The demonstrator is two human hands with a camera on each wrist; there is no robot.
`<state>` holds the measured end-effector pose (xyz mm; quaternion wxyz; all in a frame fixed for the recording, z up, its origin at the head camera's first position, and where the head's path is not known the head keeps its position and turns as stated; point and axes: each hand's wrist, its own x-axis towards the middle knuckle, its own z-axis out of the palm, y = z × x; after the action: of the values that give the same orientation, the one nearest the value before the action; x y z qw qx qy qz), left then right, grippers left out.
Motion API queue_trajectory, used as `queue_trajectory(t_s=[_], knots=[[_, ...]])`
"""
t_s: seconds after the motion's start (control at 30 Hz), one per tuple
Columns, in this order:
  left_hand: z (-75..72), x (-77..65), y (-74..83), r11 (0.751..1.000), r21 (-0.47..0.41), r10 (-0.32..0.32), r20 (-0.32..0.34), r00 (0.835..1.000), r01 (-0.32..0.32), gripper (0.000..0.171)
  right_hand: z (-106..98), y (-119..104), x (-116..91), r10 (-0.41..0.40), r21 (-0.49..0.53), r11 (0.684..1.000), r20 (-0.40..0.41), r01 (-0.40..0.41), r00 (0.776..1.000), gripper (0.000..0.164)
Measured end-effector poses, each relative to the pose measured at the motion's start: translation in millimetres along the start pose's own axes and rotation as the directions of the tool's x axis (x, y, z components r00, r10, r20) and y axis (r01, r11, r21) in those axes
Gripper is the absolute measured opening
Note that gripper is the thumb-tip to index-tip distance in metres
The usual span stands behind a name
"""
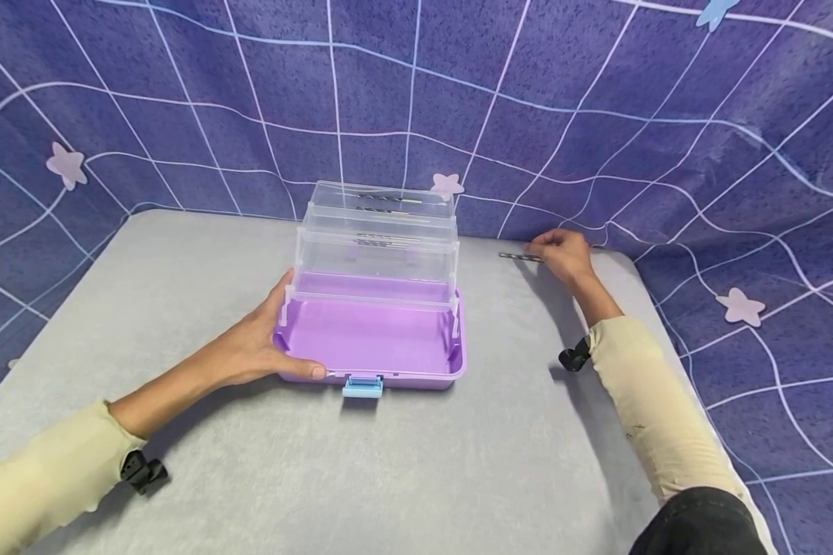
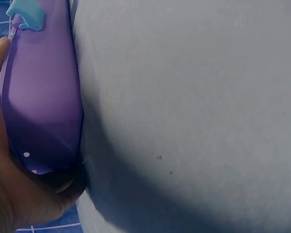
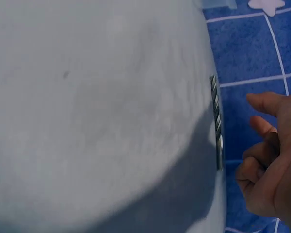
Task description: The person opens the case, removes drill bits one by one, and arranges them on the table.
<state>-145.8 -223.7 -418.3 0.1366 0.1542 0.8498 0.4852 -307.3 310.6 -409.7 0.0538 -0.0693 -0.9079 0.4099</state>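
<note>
Looking down from the head, the left hand grips the end of a glossy purple box, thumb along its front rim. Clear stepped trays rise above it, holding dark, slender drill bits; a pale blue latch hangs at the front. On the grey bench, near the back edge, lies a loose drill bit, the right hand over one end. The left wrist view shows the box's smooth wall with two whitish spots. In the right wrist view, the loose bit shows dark spiral flutes and a shiny plain shank; the right hand holds nothing, forefinger extended, thumb apart.
</note>
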Motion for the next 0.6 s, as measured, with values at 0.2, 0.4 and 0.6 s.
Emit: queue_trajectory(t_s=[0.2, 0.4, 0.6], knots=[[0.5, 0.1, 0.1, 1.0, 0.01, -0.002, -0.002, 1.0, 0.002, 0.162, 5, -22, -3, -0.027, 0.012, 1.0, 0.038, 0.027, 0.999, 0.039], [-0.1, -0.8, -0.2, 0.999, 0.036, -0.007, -0.008, 1.0, 0.007, 0.163, 11, -45, -1, -0.085, 0.015, 0.996, 0.046, 0.084, 0.995, 0.038], [-0.6, -1.5, -0.5, 1.0, 0.023, -0.01, -0.005, 1.0, 0.01, 0.163, 18, -70, -1, -0.15, 0.065, 0.987, 0.052, 0.146, 0.987, 0.035]])
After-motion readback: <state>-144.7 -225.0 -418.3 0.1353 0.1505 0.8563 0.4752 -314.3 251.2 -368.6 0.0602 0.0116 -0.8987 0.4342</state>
